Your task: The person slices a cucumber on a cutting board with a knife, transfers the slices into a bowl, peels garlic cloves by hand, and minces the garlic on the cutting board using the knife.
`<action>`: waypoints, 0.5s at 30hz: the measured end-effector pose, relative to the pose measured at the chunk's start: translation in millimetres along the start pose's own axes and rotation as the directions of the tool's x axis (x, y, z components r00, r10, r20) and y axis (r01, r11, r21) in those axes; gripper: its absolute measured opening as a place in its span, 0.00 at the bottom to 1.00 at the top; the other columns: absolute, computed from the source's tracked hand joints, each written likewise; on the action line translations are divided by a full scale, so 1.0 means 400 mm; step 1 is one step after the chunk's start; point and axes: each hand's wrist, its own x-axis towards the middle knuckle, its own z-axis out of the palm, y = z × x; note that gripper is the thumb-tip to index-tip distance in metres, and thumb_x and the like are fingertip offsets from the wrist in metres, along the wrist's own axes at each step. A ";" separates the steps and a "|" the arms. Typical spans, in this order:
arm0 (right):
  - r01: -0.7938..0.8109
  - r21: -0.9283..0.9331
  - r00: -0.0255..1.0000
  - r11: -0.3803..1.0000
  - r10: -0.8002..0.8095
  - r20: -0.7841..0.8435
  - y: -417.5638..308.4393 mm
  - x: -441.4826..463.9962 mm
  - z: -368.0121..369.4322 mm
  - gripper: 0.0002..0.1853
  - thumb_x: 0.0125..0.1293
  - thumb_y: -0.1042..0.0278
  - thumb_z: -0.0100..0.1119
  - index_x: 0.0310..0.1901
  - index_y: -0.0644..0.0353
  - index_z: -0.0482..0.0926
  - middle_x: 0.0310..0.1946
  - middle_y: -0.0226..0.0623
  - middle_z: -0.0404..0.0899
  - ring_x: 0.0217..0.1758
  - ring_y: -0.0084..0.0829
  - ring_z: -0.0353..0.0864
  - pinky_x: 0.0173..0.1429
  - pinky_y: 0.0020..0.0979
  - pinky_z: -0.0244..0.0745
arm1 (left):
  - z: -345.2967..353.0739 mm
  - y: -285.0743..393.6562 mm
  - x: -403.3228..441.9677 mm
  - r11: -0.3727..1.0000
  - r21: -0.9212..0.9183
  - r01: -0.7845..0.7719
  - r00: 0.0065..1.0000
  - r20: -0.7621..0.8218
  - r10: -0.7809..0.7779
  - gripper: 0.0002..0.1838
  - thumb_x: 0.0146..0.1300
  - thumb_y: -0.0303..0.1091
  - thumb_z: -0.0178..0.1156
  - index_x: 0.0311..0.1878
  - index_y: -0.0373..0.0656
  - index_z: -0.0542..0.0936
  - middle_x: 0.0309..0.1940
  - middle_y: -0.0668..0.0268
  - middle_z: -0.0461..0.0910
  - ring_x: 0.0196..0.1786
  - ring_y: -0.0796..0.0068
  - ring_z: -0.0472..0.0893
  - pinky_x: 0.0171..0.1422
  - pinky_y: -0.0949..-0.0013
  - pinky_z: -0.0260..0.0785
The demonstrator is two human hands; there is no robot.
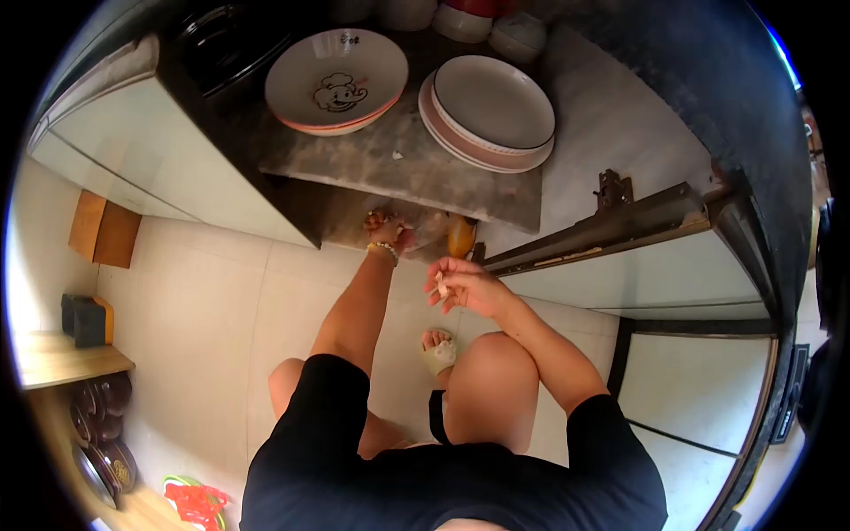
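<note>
My left hand [387, 232] reaches into the low space under the cabinet shelf [354, 168], a beaded bracelet on its wrist. Reddish-brown items [377, 218] lie right at its fingers, too small and shaded to name. Clear, pinkish plastic [428, 228] is beside that hand, and its fingertips are mostly hidden. An orange-yellow object [460, 236] stands farther right in the same space. Outside the cabinet, my right hand [469, 288] is raised above the floor with curled fingers. Between them is a small whitish piece [442, 284] whose kind is unclear.
Stacked bowls [336, 80] and stacked plates [493, 102] sit on the shelf above my hands. Open cabinet doors flank me, a left door [168, 159] and a right door [637, 274]. A wooden box [104, 228] and a red plastic bag [197, 504] are at the left.
</note>
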 end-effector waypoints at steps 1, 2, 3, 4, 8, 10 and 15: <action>-0.008 -0.024 1.000 1.000 0.008 0.003 -0.003 -0.006 0.004 0.12 0.68 0.73 0.45 0.51 0.59 0.72 0.46 0.42 0.78 0.45 0.37 0.82 0.40 0.32 0.80 | -0.012 0.011 0.038 0.998 0.013 0.067 0.994 0.087 -0.068 0.04 0.63 0.34 0.57 0.35 0.45 0.75 0.32 0.64 0.76 0.34 0.67 0.78 0.35 0.66 0.77; -0.030 0.020 0.999 0.999 0.029 0.016 -0.016 -0.009 0.008 0.14 0.69 0.72 0.46 0.54 0.61 0.71 0.49 0.43 0.77 0.51 0.38 0.80 0.49 0.36 0.78 | -0.018 0.029 0.075 0.991 0.032 0.132 0.976 0.172 -0.136 0.05 0.64 0.35 0.55 0.35 0.46 0.75 0.34 0.64 0.75 0.35 0.66 0.78 0.36 0.64 0.76; -0.008 0.136 1.000 0.991 0.006 0.011 -0.021 0.000 0.007 0.14 0.69 0.72 0.46 0.55 0.61 0.71 0.49 0.43 0.76 0.51 0.38 0.79 0.51 0.36 0.77 | -0.031 0.040 0.081 0.978 0.051 0.200 0.949 0.238 -0.206 0.06 0.65 0.37 0.54 0.36 0.47 0.74 0.35 0.64 0.75 0.36 0.66 0.78 0.36 0.62 0.76; 0.008 0.249 1.000 0.969 -0.011 0.010 -0.029 0.016 0.008 0.15 0.69 0.71 0.46 0.55 0.62 0.70 0.50 0.43 0.76 0.52 0.38 0.79 0.53 0.37 0.77 | 0.081 0.073 -0.070 0.975 0.115 0.192 0.981 -0.051 -0.187 0.10 0.67 0.42 0.49 0.40 0.48 0.74 0.37 0.65 0.75 0.36 0.67 0.78 0.37 0.57 0.74; 0.094 0.257 0.994 0.962 -0.079 -0.071 -0.081 0.008 0.128 0.15 0.68 0.75 0.48 0.55 0.65 0.71 0.47 0.41 0.77 0.52 0.38 0.79 0.58 0.38 0.74 | 0.047 0.083 -0.344 0.998 -0.044 0.037 0.979 0.204 -0.027 0.19 0.70 0.48 0.44 0.52 0.45 0.72 0.47 0.62 0.76 0.42 0.61 0.78 0.49 0.53 0.73; 0.100 0.026 0.986 0.995 -0.095 -0.134 -0.125 -0.029 0.242 0.15 0.65 0.77 0.51 0.53 0.63 0.72 0.42 0.37 0.78 0.51 0.36 0.79 0.57 0.38 0.74 | 0.019 0.075 -0.526 0.951 -0.202 0.233 0.908 0.395 -0.138 0.25 0.71 0.50 0.41 0.60 0.41 0.68 0.57 0.58 0.73 0.54 0.57 0.75 0.61 0.50 0.67; 0.287 -0.773 0.897 0.566 -0.443 0.009 -0.247 -0.286 0.599 0.13 0.66 0.68 0.54 0.51 0.60 0.77 0.49 0.42 0.78 0.56 0.40 0.76 0.61 0.38 0.70 | 0.193 0.187 -1.067 0.828 -0.465 0.312 0.801 0.598 0.034 0.28 0.71 0.51 0.40 0.63 0.39 0.67 0.62 0.54 0.69 0.66 0.53 0.66 0.70 0.48 0.57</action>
